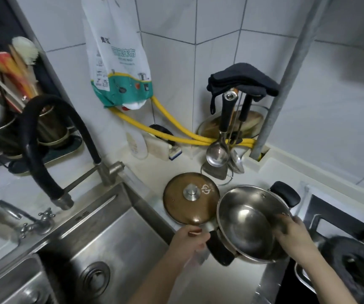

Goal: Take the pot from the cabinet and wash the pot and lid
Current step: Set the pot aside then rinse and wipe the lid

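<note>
White glazed wall tiles (198, 23) with grey grout meet in a corner. Pale stone counter (271, 170) runs beneath. Stainless steel sink basin (111, 238) set in at left, black flexible tap hose (34, 132) arching over it. Grey vertical pipe (286, 80) at right. Dim, cool light.

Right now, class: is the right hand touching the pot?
Touching. The head view shows the right hand with its fingers curled over the rim of the pot.

Home kitchen: steel sink (111, 233), gas stove (352, 266), tiled wall (341, 106), hanging ladles (218, 150).
</note>
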`<state>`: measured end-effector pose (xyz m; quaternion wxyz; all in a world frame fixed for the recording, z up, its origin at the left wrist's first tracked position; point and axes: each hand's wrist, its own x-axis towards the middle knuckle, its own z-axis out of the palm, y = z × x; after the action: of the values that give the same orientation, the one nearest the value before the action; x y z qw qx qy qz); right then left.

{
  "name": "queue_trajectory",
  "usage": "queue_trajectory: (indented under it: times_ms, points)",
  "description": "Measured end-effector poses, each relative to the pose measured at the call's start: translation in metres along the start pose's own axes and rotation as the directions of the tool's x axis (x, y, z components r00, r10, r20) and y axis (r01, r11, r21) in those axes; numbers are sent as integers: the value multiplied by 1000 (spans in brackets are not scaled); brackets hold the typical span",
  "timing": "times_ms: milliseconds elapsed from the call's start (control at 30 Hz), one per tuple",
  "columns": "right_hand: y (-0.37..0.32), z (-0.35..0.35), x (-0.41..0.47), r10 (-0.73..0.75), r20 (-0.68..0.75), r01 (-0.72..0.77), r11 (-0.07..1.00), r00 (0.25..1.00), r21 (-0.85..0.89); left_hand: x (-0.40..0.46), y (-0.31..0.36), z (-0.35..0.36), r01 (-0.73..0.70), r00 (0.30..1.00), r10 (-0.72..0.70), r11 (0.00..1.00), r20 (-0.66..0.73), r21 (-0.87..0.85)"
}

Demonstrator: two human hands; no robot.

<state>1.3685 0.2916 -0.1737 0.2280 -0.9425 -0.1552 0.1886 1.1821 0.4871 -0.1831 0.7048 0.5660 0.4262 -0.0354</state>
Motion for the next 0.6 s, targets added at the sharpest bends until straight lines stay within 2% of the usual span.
queue_trajectory:
  times_ms: [67,100,200,300,367,467,600]
  points:
    - [-19,1,-1,-151,-57,141,978,987,-154,7,2,-4,0,997,-5,998,-74,-70]
    - [-34,0,-2,-237,-62,224,961,970,-164,11,3,-5,15,995,-25,994,-95,-105]
    - [-89,4,1,-446,28,447,894,895,-26,19,8,-14,46,986,-76,979,-147,-199]
    - [-138,25,13,-588,164,593,805,792,21,28,10,-24,39,980,-88,965,-178,-260]
    - [-160,44,29,-625,192,633,774,757,25,32,12,-30,36,977,-99,948,-187,-316]
    - [-177,72,56,-609,212,630,776,764,-43,40,13,-40,63,969,-145,927,-200,-369]
    - [-184,97,78,-501,314,587,742,807,-324,41,7,-52,61,961,-185,865,-203,-498]
